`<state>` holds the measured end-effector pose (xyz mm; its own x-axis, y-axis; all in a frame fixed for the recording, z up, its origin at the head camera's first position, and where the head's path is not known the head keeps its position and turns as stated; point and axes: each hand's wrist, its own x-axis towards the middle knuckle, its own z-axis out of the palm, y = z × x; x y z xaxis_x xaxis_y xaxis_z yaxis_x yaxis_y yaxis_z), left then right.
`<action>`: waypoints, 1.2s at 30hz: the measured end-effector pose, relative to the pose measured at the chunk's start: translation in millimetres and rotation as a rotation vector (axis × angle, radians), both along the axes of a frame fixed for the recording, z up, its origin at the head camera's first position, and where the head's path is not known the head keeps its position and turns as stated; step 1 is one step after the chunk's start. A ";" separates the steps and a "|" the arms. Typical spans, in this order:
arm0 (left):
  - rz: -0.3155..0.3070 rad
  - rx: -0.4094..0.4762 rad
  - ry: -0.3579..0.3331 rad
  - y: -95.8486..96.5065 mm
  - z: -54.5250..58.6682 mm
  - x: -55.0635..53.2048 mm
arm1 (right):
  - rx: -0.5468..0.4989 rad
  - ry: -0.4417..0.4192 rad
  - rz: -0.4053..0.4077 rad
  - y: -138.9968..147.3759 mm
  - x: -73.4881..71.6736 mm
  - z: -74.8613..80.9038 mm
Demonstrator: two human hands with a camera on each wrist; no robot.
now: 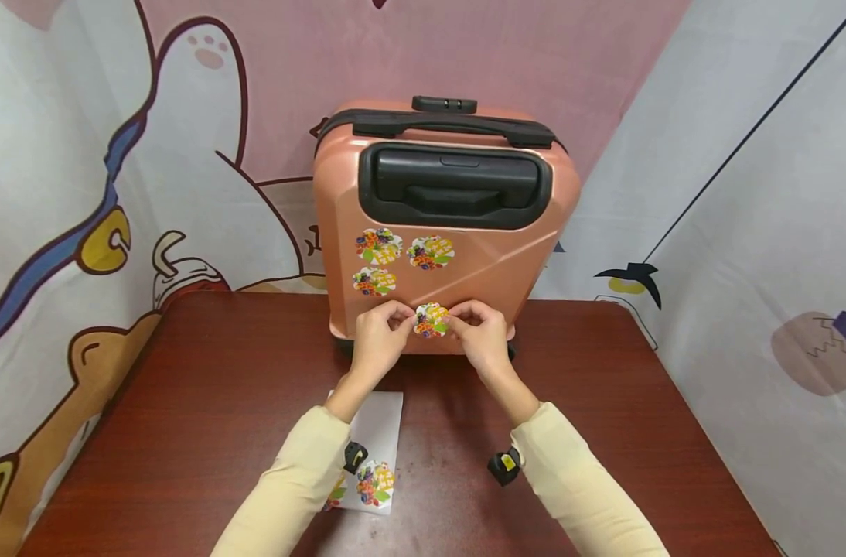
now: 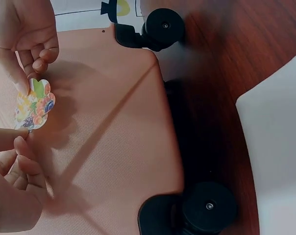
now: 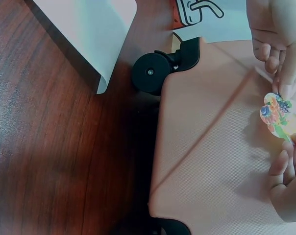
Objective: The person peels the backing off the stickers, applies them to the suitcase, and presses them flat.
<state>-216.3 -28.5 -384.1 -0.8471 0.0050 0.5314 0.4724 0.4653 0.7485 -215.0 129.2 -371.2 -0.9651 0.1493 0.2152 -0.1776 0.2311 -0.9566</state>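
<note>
Suitcase [image 1: 489, 286] stands at far edge of desk [image 1: 604, 402]. Left hand [image 1: 383, 336] pinches left rim of fruit sticker [image 1: 431, 320]; right hand [image 1: 484, 340] pinches right rim. I find sticker before suitcase's lower face, near bottom edge, below three applied stickers [image 1: 375, 281]; appears just off surface. White sheet [image 1: 381, 418] lies toward desk's near edge. I advise: grip rim only, keep sticker flat, level; press from middle outward against bubbles.
</note>
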 end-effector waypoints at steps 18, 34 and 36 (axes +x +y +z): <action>0.093 -0.036 0.146 8.6 -3.5 -7.2 | 0.039 0.065 -0.127 -6.2 -1.6 1.0; 0.126 -0.014 0.158 11.8 -4.6 -7.7 | 0.074 0.043 -0.179 -10.0 -1.9 0.8; 0.129 -0.008 0.156 12.1 -4.7 -7.6 | 0.074 0.042 -0.182 -10.5 -1.8 1.1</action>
<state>-224.0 -16.4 -388.8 -0.7482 -0.0931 0.6569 0.5187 0.5353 0.6667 -216.8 118.7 -370.1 -0.9136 0.3025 0.2718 -0.1663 0.3321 -0.9285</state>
